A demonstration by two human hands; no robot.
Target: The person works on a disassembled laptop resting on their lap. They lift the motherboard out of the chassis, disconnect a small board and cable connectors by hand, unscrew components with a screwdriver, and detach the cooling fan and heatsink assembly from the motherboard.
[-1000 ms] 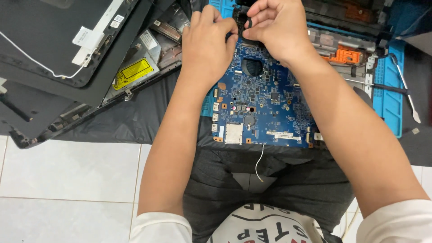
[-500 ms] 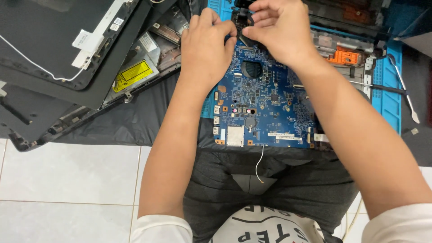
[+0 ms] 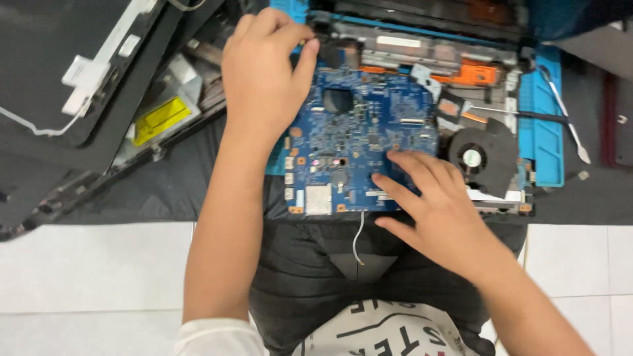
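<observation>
Head view shows, at far left, a black laptop lid [image 3: 59, 99] lying open on a dark cloth [image 3: 165, 184]. Next to it, the left hand [image 3: 264, 72] is curled, its fingertips touching the far left corner of the blue circuit board [image 3: 362, 132]. That board lies in the middle, over the lap. On its near right edge the right hand [image 3: 435, 211] rests flat, fingers spread, gripping nothing. Just right sits a black fan [image 3: 481, 158] on a blue mat [image 3: 544, 132].
</observation>
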